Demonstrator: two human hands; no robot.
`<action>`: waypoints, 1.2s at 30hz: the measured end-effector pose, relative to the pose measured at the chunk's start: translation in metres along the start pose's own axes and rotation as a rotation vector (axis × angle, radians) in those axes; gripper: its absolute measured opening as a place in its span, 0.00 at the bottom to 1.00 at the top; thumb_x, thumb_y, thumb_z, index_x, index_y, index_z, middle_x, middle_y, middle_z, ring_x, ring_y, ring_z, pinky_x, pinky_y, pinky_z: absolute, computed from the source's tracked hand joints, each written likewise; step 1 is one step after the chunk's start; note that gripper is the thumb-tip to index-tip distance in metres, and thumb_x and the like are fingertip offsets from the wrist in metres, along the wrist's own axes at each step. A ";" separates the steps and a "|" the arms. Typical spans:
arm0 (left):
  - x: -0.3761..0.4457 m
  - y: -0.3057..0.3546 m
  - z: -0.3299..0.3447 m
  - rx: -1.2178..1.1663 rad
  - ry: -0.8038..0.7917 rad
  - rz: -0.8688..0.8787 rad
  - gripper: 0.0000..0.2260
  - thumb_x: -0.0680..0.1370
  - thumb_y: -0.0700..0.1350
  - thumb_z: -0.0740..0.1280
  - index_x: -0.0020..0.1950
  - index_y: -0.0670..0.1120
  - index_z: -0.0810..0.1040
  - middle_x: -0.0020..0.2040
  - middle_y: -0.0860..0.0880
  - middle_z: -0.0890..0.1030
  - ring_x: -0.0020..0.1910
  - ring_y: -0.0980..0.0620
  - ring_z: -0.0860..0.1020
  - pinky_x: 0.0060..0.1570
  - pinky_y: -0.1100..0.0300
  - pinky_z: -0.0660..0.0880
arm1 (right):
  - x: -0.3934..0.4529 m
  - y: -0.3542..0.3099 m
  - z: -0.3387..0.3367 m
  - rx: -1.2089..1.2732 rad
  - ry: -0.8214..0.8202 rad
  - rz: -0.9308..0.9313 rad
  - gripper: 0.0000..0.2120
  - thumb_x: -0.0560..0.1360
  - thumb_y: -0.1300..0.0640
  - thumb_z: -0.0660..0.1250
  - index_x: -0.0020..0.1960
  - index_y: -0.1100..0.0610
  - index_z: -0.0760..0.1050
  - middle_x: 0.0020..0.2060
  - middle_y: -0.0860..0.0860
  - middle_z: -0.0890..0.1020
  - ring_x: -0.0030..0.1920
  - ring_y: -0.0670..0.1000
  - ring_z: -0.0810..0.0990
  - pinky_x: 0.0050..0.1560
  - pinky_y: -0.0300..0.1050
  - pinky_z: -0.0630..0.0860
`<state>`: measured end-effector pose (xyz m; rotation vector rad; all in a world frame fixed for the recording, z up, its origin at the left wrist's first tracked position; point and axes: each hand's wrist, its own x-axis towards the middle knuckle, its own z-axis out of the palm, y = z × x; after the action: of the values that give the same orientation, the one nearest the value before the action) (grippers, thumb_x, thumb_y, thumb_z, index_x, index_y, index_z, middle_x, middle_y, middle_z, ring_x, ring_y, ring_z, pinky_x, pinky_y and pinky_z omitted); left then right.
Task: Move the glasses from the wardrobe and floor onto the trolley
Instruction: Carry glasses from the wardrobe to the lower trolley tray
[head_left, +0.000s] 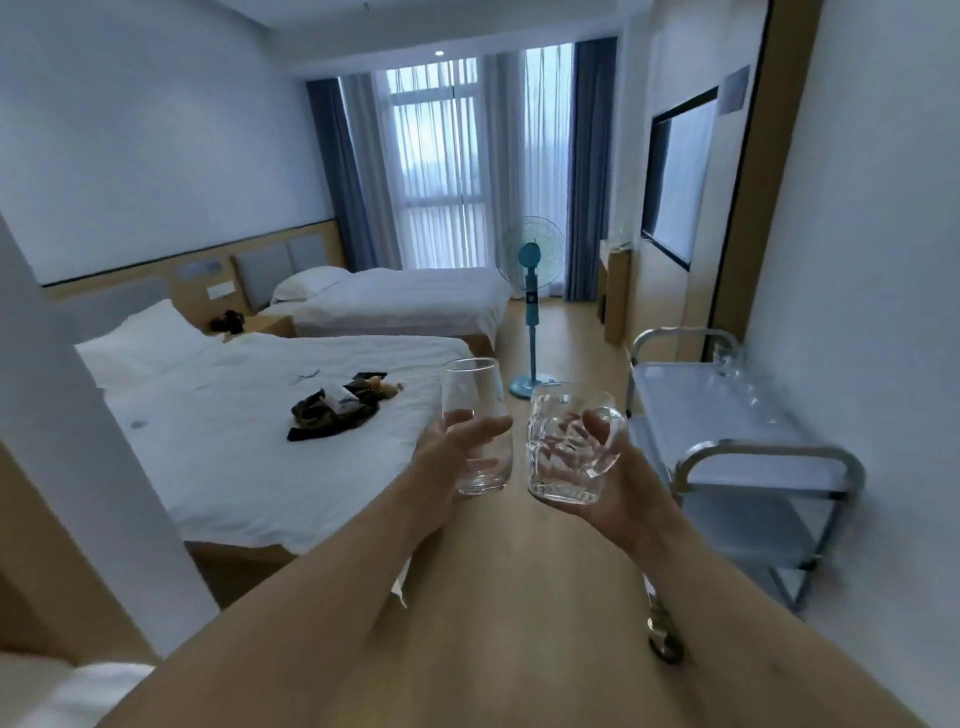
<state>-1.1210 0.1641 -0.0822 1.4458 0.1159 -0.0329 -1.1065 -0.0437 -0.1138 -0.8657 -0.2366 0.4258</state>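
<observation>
Your left hand (457, 441) grips a tall tumbler (475, 426) | your right hand (618, 493) wraps a glass mug (569, 444), fingers partly hidden behind it | trolley (727, 415) right, far-end glasses (737, 384) blurred, uncountable

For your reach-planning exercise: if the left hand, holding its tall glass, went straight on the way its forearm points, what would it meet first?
Probably the blue standing fan, though depth is unclear. The left hand with the tall glass points up the bare floor beside the near bed.

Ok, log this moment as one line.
left hand: holds tumbler | right hand: holds mug | trolley: ahead right, some glasses on top
</observation>
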 end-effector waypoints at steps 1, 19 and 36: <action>0.010 -0.001 0.007 -0.002 -0.027 -0.001 0.43 0.63 0.51 0.82 0.72 0.37 0.69 0.55 0.40 0.77 0.52 0.41 0.81 0.46 0.51 0.79 | 0.000 -0.004 -0.008 0.005 0.046 -0.009 0.40 0.62 0.45 0.83 0.70 0.58 0.76 0.65 0.60 0.78 0.62 0.62 0.78 0.69 0.69 0.68; 0.217 -0.012 0.032 0.001 -0.390 -0.156 0.35 0.60 0.51 0.82 0.62 0.49 0.72 0.59 0.43 0.79 0.58 0.41 0.81 0.54 0.45 0.82 | 0.113 -0.030 -0.084 0.037 0.388 -0.173 0.37 0.70 0.46 0.77 0.73 0.61 0.72 0.62 0.61 0.79 0.60 0.62 0.80 0.65 0.64 0.75; 0.356 -0.023 0.055 0.021 -0.494 -0.255 0.31 0.66 0.49 0.82 0.64 0.45 0.74 0.63 0.38 0.78 0.60 0.36 0.80 0.55 0.36 0.80 | 0.200 -0.044 -0.141 0.049 0.625 -0.207 0.26 0.75 0.47 0.73 0.68 0.60 0.77 0.68 0.64 0.77 0.65 0.67 0.78 0.66 0.67 0.74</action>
<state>-0.7657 0.1239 -0.1340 1.3975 -0.1067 -0.5973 -0.8646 -0.0752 -0.1623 -0.8761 0.2586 -0.0435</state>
